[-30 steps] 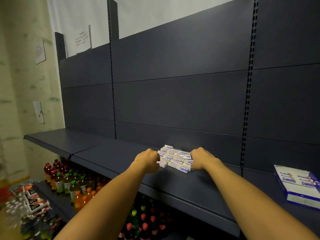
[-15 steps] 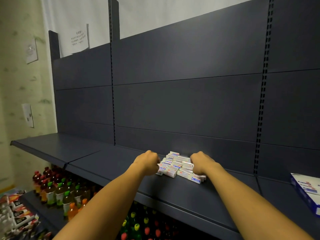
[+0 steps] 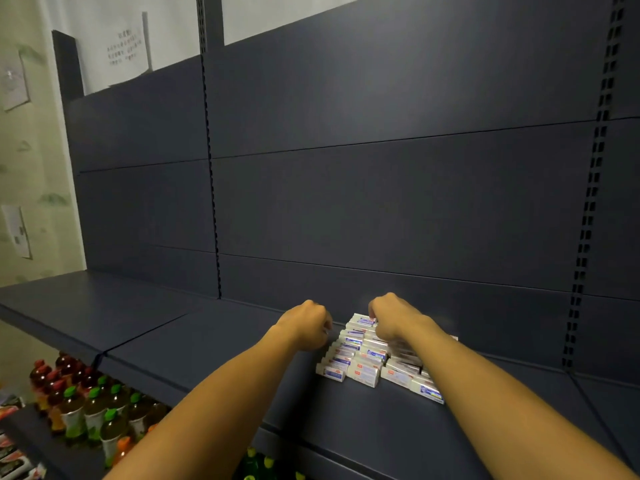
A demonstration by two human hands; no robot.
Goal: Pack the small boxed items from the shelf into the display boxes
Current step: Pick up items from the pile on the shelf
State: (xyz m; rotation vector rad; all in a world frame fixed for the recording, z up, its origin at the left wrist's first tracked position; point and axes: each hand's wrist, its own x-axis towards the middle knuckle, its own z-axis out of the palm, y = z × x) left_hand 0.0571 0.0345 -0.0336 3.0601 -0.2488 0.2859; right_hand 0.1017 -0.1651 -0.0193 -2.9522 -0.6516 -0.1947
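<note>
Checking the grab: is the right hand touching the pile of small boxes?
Touching: the head view shows the right hand curled onto the small boxes.

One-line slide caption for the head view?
Both hands gather small boxes on the dark shelf.

Hands: 2, left hand [image 3: 306, 323], right hand [image 3: 393, 317].
Small boxes [image 3: 360, 362]: one pile on shelf [image 3: 173, 341], rows overlap, exact count not readable.
Bottles [image 3: 90, 407] on lower rack: many, green, red and orange caps, count unclear.
Paper notices [image 3: 126, 46] on wall: 3.
</note>
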